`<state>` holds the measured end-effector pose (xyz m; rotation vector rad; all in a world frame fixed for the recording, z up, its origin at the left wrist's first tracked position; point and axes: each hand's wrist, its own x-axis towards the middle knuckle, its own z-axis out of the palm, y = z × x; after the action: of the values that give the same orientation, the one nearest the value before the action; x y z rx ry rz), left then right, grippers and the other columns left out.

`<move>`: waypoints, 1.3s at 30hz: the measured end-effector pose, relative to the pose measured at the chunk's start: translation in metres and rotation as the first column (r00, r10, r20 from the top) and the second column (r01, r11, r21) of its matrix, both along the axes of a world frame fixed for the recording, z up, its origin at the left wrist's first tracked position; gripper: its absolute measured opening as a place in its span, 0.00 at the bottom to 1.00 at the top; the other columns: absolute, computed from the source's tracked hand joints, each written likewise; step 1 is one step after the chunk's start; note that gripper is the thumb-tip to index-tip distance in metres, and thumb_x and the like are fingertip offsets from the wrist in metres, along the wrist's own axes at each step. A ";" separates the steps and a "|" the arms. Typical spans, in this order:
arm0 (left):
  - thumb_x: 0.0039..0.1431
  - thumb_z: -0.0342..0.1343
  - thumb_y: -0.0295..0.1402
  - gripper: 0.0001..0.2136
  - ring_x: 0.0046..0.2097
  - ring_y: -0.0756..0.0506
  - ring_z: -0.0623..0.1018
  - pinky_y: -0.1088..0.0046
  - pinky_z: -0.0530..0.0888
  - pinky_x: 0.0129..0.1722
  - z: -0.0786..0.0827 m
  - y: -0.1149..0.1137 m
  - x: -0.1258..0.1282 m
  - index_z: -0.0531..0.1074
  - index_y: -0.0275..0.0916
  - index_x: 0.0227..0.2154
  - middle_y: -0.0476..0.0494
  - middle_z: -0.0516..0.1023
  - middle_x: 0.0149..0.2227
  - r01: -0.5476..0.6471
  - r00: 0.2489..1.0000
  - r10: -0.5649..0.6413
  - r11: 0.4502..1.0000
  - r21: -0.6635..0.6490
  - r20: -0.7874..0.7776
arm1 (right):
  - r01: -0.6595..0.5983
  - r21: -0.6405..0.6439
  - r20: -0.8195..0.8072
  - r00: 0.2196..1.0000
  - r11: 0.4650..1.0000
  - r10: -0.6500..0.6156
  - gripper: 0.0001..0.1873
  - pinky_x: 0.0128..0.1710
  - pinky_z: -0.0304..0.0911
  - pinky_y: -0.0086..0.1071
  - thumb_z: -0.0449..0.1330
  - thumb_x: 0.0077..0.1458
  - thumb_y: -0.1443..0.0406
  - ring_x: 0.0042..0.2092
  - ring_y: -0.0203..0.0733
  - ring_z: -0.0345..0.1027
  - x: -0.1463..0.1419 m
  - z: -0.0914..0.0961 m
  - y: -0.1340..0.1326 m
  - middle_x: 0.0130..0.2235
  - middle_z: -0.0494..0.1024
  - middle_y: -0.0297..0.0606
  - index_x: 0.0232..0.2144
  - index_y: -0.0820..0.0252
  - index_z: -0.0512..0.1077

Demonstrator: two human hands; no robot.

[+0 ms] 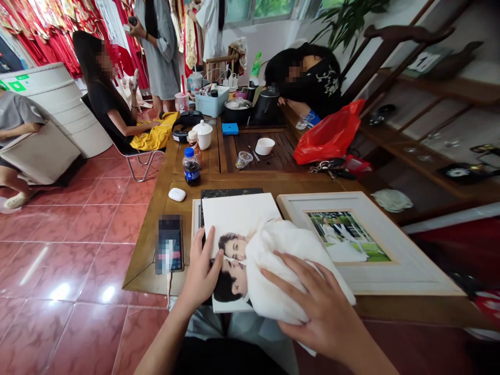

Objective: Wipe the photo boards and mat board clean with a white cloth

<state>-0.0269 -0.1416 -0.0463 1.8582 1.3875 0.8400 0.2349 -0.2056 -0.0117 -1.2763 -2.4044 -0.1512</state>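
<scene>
A white photo panel (pixel 234 211) with a portrait of two people lies near the table's front edge, on top of other flat frames. On the panel's left side rests my left hand (pixel 203 268), its fingers stretched and apart, with the thumb near the portrait. My right hand (pixel 316 297) holds a bunched white cloth (pixel 269 250) against the panel's right part, fingers spread over it. The cloth hides some of the portrait and also overlaps a framed wedding photo (pixel 347 237) lying to the right.
A phone (pixel 170 244) with a cable, an earbud case (pixel 177 194) and a dark drink bottle (pixel 191 166) lie left. Farther back are a white lidded cup (pixel 203 134), a small bowl (pixel 264 146) and a red plastic bag (pixel 330 135). Several people are around the table.
</scene>
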 end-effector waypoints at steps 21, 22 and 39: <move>0.74 0.46 0.39 0.25 0.75 0.40 0.47 0.51 0.48 0.72 -0.002 0.001 0.000 0.52 0.49 0.71 0.40 0.49 0.72 -0.016 0.999 0.017 1.000 -0.027 0.035 | 0.149 -0.079 -0.060 0.986 0.986 -0.154 0.31 0.58 0.58 0.55 0.57 0.62 0.48 0.64 0.60 0.60 0.003 -0.001 0.150 0.64 0.66 0.50 0.64 0.48 0.66; 0.74 0.45 0.39 0.25 0.75 0.40 0.48 0.51 0.48 0.72 -0.002 0.001 -0.001 0.52 0.49 0.71 0.40 0.49 0.72 -0.016 0.999 0.017 1.000 -0.023 0.037 | 0.138 -0.077 -0.058 0.988 0.987 -0.143 0.31 0.58 0.58 0.55 0.57 0.62 0.48 0.63 0.59 0.61 0.002 0.000 0.144 0.64 0.66 0.50 0.64 0.48 0.67; 0.74 0.45 0.37 0.26 0.74 0.39 0.48 0.50 0.49 0.72 0.003 -0.002 0.002 0.51 0.48 0.71 0.39 0.49 0.71 -0.009 1.000 0.009 1.000 -0.002 0.018 | -0.128 -0.076 -0.082 0.989 0.989 0.122 0.39 0.61 0.51 0.57 0.62 0.49 0.60 0.65 0.63 0.57 0.010 -0.002 0.004 0.68 0.59 0.47 0.65 0.49 0.63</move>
<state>-0.0253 -0.1432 -0.0434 1.8398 1.3859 0.8570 0.2447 -0.2021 -0.0137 -1.1395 -2.4378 0.0320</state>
